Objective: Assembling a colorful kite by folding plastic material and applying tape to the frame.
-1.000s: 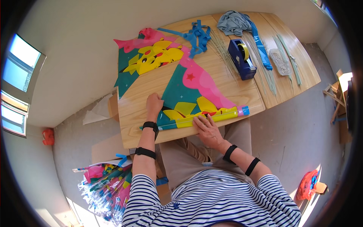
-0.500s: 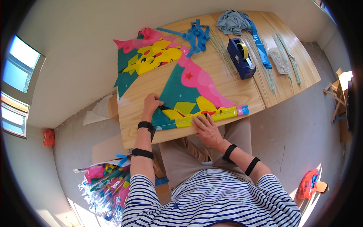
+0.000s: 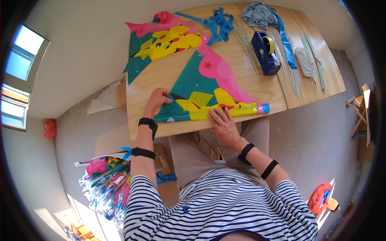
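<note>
A triangular plastic kite sheet, teal and pink with a yellow cartoon figure, lies on the wooden table in front of me. Its near edge is folded into a strip, and a thin pale rod runs along it. A blue piece of tape sits at the strip's right end. My right hand lies flat on this strip with fingers stretched out. By the sheet's left edge is my left hand, its thumb and fingers bent but apart, with nothing visible between them.
Another printed sheet lies at the far left, near blue ribbon. A blue tape dispenser, thin rods, a clear plastic box and grey cloth are farther right. Wrapped colourful bundles stand at lower left.
The left hand has shifted up along the sheet's left edge, its thumb off the printed area. The right hand stays on the folded strip. The whole view has tilted slightly.
</note>
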### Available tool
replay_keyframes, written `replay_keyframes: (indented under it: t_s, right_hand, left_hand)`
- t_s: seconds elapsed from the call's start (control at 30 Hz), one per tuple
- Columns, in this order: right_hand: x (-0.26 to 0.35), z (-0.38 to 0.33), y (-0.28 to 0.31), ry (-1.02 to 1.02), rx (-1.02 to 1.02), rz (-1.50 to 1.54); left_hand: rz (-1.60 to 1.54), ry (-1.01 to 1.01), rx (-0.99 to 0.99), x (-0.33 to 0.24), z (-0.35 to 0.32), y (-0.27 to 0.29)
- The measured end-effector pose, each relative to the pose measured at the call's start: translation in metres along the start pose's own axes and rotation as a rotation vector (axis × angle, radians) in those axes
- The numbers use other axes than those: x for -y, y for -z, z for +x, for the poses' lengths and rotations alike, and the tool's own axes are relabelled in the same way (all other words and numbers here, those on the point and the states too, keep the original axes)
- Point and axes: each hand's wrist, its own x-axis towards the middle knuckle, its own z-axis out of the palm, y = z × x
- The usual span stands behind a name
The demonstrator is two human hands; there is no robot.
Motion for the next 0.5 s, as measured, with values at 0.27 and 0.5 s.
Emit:
replay_keyframes:
  t_s: [0.27, 0.5]
  right_hand:
    - [0.0, 0.001, 0.001, -0.01, 0.008, 0.01]
    - [-0.002, 0.001, -0.001, 0.012, -0.022, -0.022]
  left_hand:
    - [0.241, -0.27, -0.28, -0.001, -0.025, -0.024]
    - [0.534, -0.561, -0.612, -0.001, -0.063, -0.06]
